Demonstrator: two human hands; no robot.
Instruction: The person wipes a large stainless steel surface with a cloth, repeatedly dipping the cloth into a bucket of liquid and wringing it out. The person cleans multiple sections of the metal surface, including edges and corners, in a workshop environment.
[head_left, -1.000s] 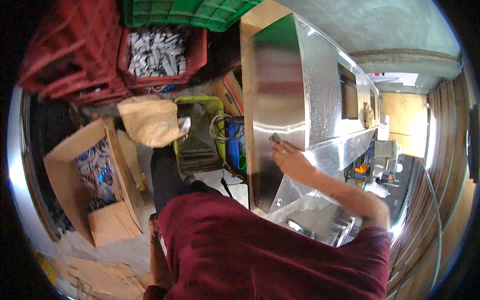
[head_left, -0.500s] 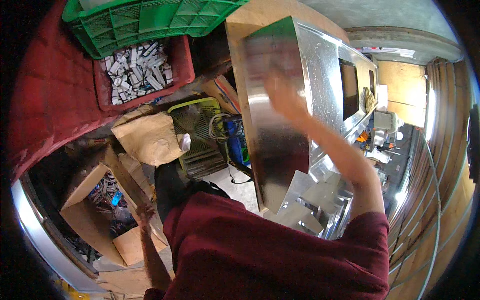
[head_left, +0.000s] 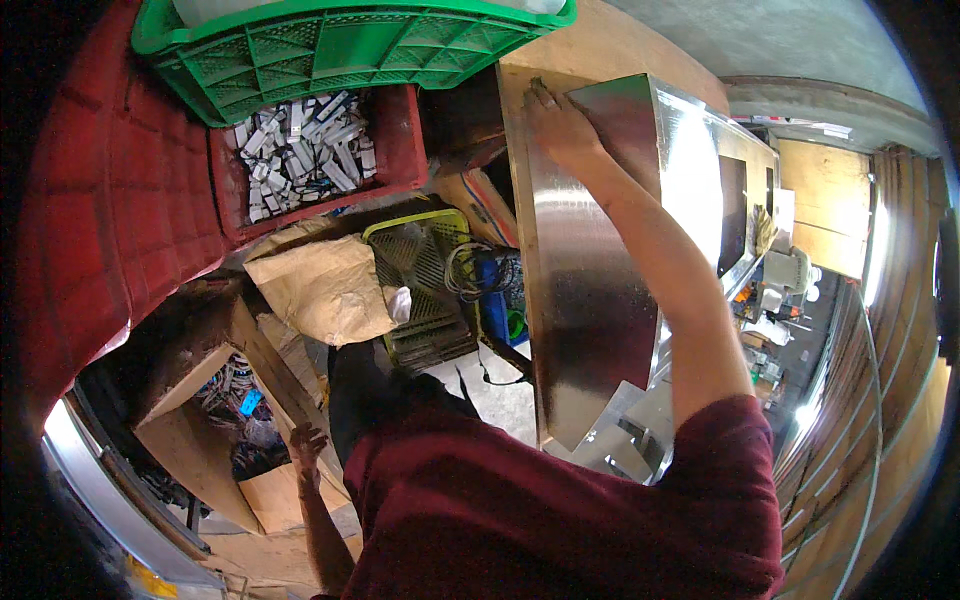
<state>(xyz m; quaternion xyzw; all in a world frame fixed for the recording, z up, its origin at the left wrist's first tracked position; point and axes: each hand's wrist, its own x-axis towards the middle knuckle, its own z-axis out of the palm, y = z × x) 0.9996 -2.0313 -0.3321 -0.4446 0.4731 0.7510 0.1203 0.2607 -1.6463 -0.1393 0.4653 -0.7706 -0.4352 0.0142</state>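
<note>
My right arm stretched over a shiny metal piece (head_left: 592, 290) on the wooden bench (head_left: 620, 45), and my right hand (head_left: 563, 135) was at its far left corner, by the bench's edge. A small dark thing (head_left: 537, 86) showed at the tips — I couldn't tell whether those fingers were closed on it. My left hand (head_left: 308, 442) hung beside the cardboard box (head_left: 190, 455), its fingers loosely bent and apart. Ahead lay a brown paper bag (head_left: 320, 290) — beyond it, a red crate (head_left: 403, 150) of pale pieces (head_left: 300, 150).
</note>
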